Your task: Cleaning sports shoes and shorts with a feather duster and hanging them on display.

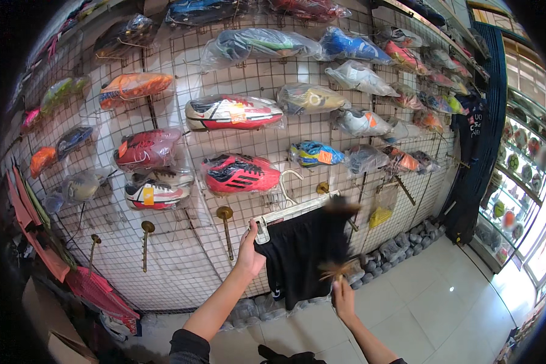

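My left hand (250,252) is closed on the left end of a white clip hanger (297,210), beside its clip. Black shorts (290,255) hang from the hanger's bar in front of the wire grid wall. In my right hand (344,299) is the handle of a feather duster (337,269), held upright. Brown feathers flare out just above my fingers, and the darker top is smeared by motion. The duster overlaps the right side of the shorts; whether it touches them I cannot tell. The hanger's hook curves up below a red shoe (241,174).
Shoes in clear plastic cover the wire grid (182,242). Metal display arms (226,233) stick out low on it. Wrapped bundles (406,244) line its foot above the tiled floor (406,315). Pink clothing (97,290) hangs at left; a lit glass showcase (512,176) stands at right.
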### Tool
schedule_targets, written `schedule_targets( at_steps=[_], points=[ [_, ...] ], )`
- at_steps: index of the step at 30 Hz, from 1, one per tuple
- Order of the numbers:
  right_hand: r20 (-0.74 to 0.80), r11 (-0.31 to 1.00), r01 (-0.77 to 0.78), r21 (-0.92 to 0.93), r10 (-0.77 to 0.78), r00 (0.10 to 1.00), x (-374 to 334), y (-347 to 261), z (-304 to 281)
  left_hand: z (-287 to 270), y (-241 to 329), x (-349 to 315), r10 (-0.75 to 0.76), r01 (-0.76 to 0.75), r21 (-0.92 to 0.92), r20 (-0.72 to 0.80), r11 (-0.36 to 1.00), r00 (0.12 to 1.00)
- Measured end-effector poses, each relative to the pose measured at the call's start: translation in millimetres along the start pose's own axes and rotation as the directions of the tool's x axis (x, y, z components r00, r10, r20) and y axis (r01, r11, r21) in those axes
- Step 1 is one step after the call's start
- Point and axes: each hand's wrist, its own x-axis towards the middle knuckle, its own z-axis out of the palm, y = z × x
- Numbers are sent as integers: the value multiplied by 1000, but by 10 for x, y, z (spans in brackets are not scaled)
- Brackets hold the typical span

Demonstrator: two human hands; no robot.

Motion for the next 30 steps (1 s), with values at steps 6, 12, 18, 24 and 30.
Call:
schedule_targets(
  at_steps=[6, 12, 18, 24, 30],
  points=[
    [331, 965, 218, -147, -159, 930, -65, -6, 73, -119, 43, -33, -37, 35, -91, -25, 995, 999],
    [251, 983, 167, -79, -143, 957, 10, -123, 41, -145, 134, -84, -15, 12, -53, -54, 999, 998],
    [314, 776, 526, -348, -433, 845, 510, -672, -315, -96, 331, 20, -132, 125, -47, -225, 991, 965],
    [432, 639, 664, -387, -510, 743, 651, -382, -259, -88, 861, 75, 34, -32, -100, 18, 994, 999],
    [905, 330, 865, -378, -68, 421, 341, 343, -326, 261, 1326, 142, 229, -225, -52, 68, 973, 971]
  ],
)
